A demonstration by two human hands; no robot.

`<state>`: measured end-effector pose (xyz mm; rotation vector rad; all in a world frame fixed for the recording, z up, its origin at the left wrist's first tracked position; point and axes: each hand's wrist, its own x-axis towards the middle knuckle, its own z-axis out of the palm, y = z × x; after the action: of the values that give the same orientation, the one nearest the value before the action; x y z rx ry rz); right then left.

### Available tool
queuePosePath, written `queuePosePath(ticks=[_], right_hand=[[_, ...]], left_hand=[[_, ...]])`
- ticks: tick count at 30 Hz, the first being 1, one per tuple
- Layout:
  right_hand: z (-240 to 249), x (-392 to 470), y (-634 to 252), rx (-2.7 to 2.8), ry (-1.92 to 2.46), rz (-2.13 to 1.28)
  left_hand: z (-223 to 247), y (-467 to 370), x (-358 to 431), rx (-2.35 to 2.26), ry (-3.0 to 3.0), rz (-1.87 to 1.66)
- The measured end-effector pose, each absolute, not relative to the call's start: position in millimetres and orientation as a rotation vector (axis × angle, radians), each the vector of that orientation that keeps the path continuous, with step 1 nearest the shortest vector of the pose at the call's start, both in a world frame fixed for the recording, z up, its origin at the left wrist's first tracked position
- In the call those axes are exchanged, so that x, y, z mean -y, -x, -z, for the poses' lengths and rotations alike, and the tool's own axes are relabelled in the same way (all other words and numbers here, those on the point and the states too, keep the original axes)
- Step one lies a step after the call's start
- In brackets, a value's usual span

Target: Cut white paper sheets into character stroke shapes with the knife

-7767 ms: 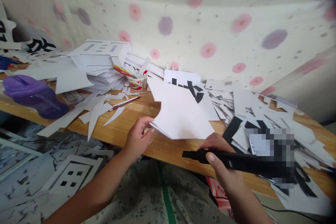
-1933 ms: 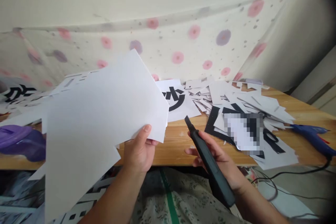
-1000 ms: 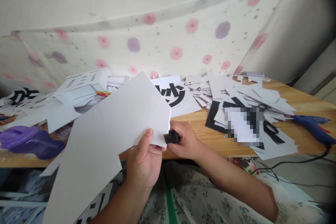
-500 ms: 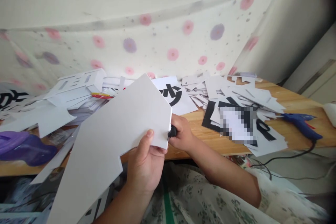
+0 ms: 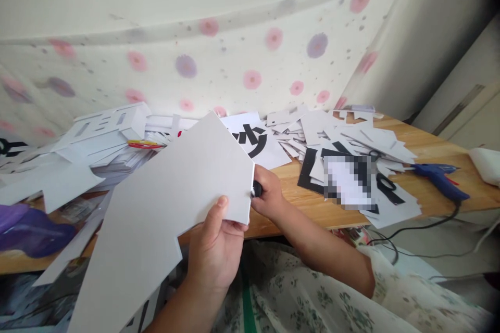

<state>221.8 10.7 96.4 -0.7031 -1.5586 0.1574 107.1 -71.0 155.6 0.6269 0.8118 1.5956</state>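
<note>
My left hand [image 5: 216, 252] grips a large white foam-board sheet [image 5: 167, 203] near its lower right corner. The thumb lies on the face of the sheet and the other fingers are behind it. The sheet has an angled outline with a notch in its lower edge and is held tilted above the table. At its right edge, my right hand [image 5: 268, 192] is closed around a small black tool [image 5: 257, 188]. The tool's working end is hidden by the sheet and the fingers, so its kind is unclear.
Cut white pieces [image 5: 312, 125] lie heaped along the back of the wooden table [image 5: 285, 182]. Right of my hands are black scissors [image 5: 386, 182] and a blue glue gun [image 5: 441, 177] with a cord. A purple object [image 5: 35, 231] sits at the left, near a white stack [image 5: 105, 130].
My right hand and the black tool have moved slightly up along the sheet's right edge. My left hand keeps its hold. The whole view has shifted a little, with the background sliding left.
</note>
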Motion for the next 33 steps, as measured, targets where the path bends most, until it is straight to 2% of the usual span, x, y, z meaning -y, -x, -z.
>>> queuePosePath(ticks=[7, 15, 20, 29, 33], right_hand=[[-90.4, -5.6, -230.9, 1.351, 0.822, -0.212], [-102.4, 17.6, -221.3, 1.55, 0.659, -0.183], [-99.9, 8.2, -219.7, 1.552, 0.716, -0.163], [-91.5, -4.8, -230.8, 1.077, 0.982, -0.488], [-98.1, 10.4, -230.6, 0.889, 0.772, -0.957]], left_hand=[[-150.3, -108.2, 67.7, -0.789, -0.684, -1.592], [-150.2, -109.5, 55.3, -0.704, -0.758, -1.591], [-147.1, -111.5, 57.1, -0.724, -0.73, -1.599], [-144.2, -106.0, 54.9, -0.764, -0.771, -1.593], [-134.7, -94.7, 47.9, -0.83, -0.869, -1.553]])
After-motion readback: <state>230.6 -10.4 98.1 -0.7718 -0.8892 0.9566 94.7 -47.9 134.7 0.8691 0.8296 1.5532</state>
